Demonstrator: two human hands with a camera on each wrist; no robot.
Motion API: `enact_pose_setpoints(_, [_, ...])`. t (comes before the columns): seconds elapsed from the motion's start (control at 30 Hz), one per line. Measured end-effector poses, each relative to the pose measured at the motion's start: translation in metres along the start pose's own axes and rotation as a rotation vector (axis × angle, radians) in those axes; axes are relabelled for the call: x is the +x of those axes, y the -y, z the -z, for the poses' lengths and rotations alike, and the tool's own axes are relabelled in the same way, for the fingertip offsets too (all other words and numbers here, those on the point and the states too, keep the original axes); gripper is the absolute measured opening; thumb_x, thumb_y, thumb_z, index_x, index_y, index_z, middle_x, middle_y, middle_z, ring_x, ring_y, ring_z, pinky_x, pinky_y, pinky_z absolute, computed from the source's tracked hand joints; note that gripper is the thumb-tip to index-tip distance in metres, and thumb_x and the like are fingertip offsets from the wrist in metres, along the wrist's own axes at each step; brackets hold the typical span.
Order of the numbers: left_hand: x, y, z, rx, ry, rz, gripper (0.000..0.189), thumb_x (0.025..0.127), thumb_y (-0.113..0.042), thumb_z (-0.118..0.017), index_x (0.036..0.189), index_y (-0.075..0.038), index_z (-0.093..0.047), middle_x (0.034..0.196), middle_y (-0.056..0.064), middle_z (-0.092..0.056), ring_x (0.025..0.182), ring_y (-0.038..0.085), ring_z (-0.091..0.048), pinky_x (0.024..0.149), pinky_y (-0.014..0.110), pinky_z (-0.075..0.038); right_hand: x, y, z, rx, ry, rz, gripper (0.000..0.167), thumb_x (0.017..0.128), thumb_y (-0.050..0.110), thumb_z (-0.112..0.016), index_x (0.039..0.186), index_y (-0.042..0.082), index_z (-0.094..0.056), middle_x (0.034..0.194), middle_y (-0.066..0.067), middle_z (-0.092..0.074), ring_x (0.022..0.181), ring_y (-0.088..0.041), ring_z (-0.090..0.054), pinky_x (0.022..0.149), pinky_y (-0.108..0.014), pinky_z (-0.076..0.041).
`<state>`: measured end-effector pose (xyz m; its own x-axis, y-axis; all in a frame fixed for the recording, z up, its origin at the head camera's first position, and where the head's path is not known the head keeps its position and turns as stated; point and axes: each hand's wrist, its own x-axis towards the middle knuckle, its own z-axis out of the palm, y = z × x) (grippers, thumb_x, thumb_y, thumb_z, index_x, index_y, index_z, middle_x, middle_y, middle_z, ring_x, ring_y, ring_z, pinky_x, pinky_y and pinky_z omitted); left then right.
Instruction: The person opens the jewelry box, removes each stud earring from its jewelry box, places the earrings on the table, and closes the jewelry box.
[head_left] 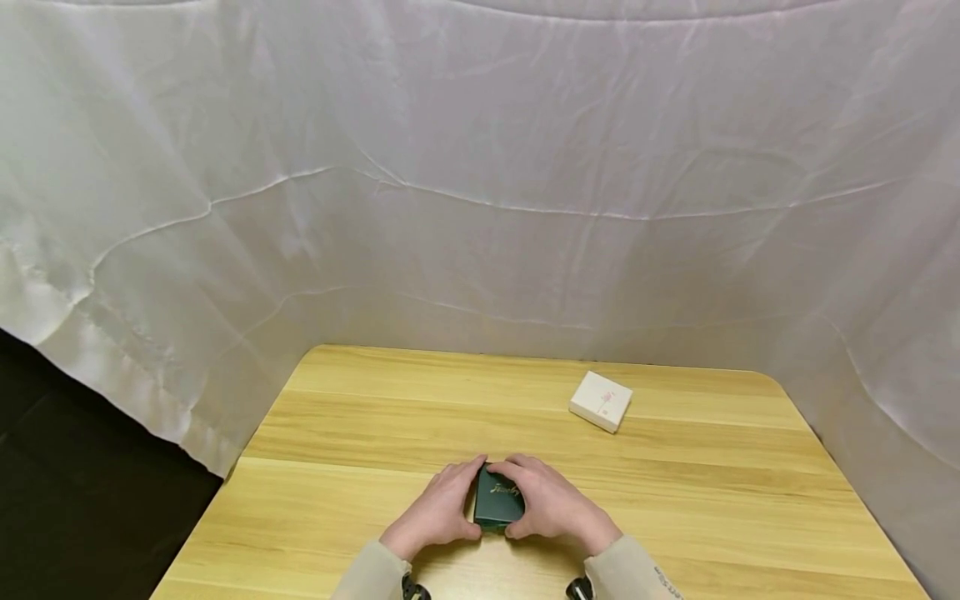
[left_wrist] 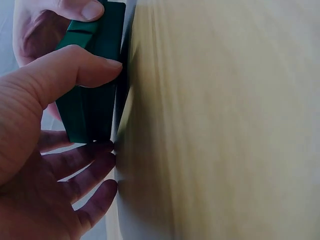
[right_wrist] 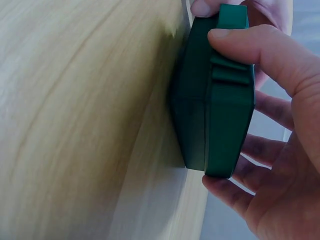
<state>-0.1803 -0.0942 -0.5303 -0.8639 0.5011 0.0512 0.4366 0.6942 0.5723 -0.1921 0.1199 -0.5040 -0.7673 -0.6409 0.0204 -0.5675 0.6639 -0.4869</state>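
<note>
A dark green jewelry box (head_left: 498, 502) with gold lettering on its lid rests at the near middle of the table, held between two hands. My left hand (head_left: 441, 508) grips its left side, thumb against the near face and fingers along the side. From the right, my right hand (head_left: 553, 505) holds it, thumb at the near face and fingers reaching over the lid toward the far edge. A seam between lid and base shows in the right wrist view, along with a green ribbon bow (right_wrist: 231, 75) under the right thumb. The box's inside is hidden.
A small white box (head_left: 602, 402) with a pink print lies farther back, right of centre on the wooden table (head_left: 360, 417). Pale curtains (head_left: 525, 250) hang around the table's back and sides. A dark area (head_left: 82, 492) lies beyond the left edge.
</note>
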Motion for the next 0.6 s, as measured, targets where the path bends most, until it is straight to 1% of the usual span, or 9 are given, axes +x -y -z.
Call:
enact_pose_setpoints(0.17, [0.0008, 0.0018, -0.001, 0.01, 0.002, 0.008, 0.103, 0.063, -0.015, -0.088, 0.149, 0.0, -0.034, 0.142, 0.014, -0.049, 0.124, 0.03, -0.049, 0.105, 0.05, -0.038, -0.0006, -0.001, -0.0012, 0.002, -0.007, 0.001, 0.081, 0.064, 0.023, -0.089, 0.137, 0.015, -0.055, 0.125, 0.002, -0.055, 0.105, -0.014, -0.052, 0.091, -0.037, -0.047])
enact_pose_setpoints(0.37, [0.0019, 0.0015, 0.0003, 0.034, 0.013, 0.031, 0.106, 0.061, -0.018, -0.089, 0.15, -0.001, -0.034, 0.141, 0.014, -0.05, 0.123, 0.029, -0.05, 0.104, 0.05, -0.039, -0.0012, -0.0038, -0.0046, 0.006, -0.025, 0.004, 0.082, 0.062, 0.025, -0.09, 0.136, 0.015, -0.056, 0.126, 0.002, -0.055, 0.106, -0.014, -0.052, 0.092, -0.038, -0.046])
enact_pose_setpoints(0.6, [0.0036, -0.0006, 0.0024, 0.048, 0.022, 0.04, 0.108, 0.06, -0.016, -0.09, 0.15, 0.0, -0.033, 0.14, 0.014, -0.051, 0.12, 0.028, -0.051, 0.101, 0.05, -0.041, 0.0, -0.0045, -0.0032, 0.038, -0.016, -0.006, 0.08, 0.065, 0.027, -0.089, 0.137, 0.015, -0.055, 0.127, 0.001, -0.055, 0.106, -0.014, -0.052, 0.091, -0.036, -0.047])
